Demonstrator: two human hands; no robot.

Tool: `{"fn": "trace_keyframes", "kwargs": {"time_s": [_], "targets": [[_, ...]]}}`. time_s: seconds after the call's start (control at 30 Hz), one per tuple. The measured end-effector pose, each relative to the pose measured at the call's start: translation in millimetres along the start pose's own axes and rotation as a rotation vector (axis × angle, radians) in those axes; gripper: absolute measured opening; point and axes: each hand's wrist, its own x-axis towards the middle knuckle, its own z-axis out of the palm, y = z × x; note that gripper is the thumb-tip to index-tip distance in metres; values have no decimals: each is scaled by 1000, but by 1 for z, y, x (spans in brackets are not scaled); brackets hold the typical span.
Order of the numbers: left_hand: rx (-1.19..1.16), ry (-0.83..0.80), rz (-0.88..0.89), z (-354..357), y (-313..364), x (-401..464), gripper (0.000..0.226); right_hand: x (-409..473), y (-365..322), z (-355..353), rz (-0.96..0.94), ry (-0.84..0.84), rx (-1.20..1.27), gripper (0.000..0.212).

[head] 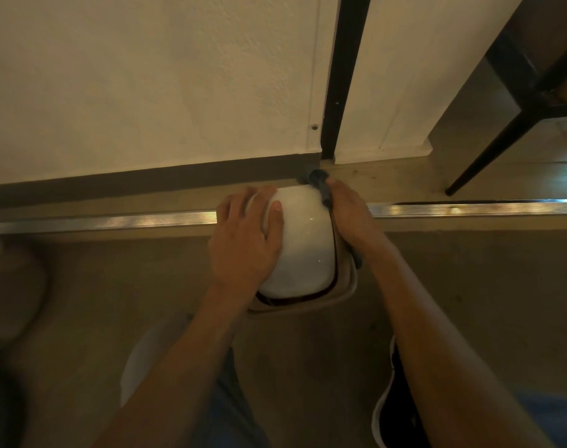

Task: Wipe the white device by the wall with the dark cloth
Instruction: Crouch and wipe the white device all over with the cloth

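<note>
A white rounded device (303, 244) sits on the floor on a beige base (347, 287), close to the wall. My left hand (243, 240) lies on the device's left side, fingers wrapped over its far top edge and thumb on top. My right hand (350, 215) presses a dark blue cloth (319, 185) against the device's right side. The cloth shows at the far right corner and again below my wrist; the part between is hidden under my hand.
A metal strip (469, 208) runs across the floor step behind the device. The white wall (146, 92) has a dark vertical post (340, 92). Black chair legs (489, 150) stand at the right. My shoes (385, 402) are below, and a round blurred object (7, 286) lies at the left.
</note>
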Motion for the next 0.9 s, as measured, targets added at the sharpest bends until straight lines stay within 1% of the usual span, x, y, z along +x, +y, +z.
{"fn": "trace_keyframes", "kwargs": {"time_s": [0.03,0.07,0.13,0.2,0.23,0.33,0.4,0.43,0.47,0.53,0.57,0.6,0.63,0.67,0.7,0.8,0.83,0.9], "targets": [[7,9,0,0,0,0,45,-16,12,6,-29,80,65,39],[7,14,-1,1,0,-1,44,-34,25,14,-76,152,60,38],[-4,11,7,0,0,-1,45,-68,46,30,-143,265,-27,42],[-22,-5,24,0,-1,-1,46,-88,57,43,-134,352,-85,51],[-28,-14,30,0,-2,-1,46,-91,56,45,-133,368,-81,52],[-31,-18,48,-1,-2,-1,45,-70,34,34,-86,316,37,44],[-23,-10,46,-2,-1,-2,43,-41,17,18,1,208,118,39],[-15,-9,41,-3,-1,-3,43,-25,8,10,52,131,119,39],[-7,-12,35,-3,-1,-2,43,-10,-2,3,79,48,62,40],[10,-17,31,-2,0,0,44,19,-21,-6,50,-145,-235,35],[22,-14,37,-2,0,1,44,31,-30,-6,40,-219,-391,31],[33,-8,48,-1,0,2,44,41,-39,-4,27,-258,-508,27],[37,-3,58,0,-1,3,43,47,-44,0,-2,-273,-587,25],[35,2,59,1,-1,3,43,50,-46,2,-75,-297,-663,24],[28,9,50,2,-1,2,42,51,-45,4,-150,-310,-670,24],[8,39,-3,3,1,0,41,34,-27,1,-313,-215,-417,29],[5,45,-10,2,1,-1,41,26,-20,-1,-372,-172,-374,30],[-9,31,-22,1,2,-1,43,9,-1,-2,-407,-54,-292,32]]}}
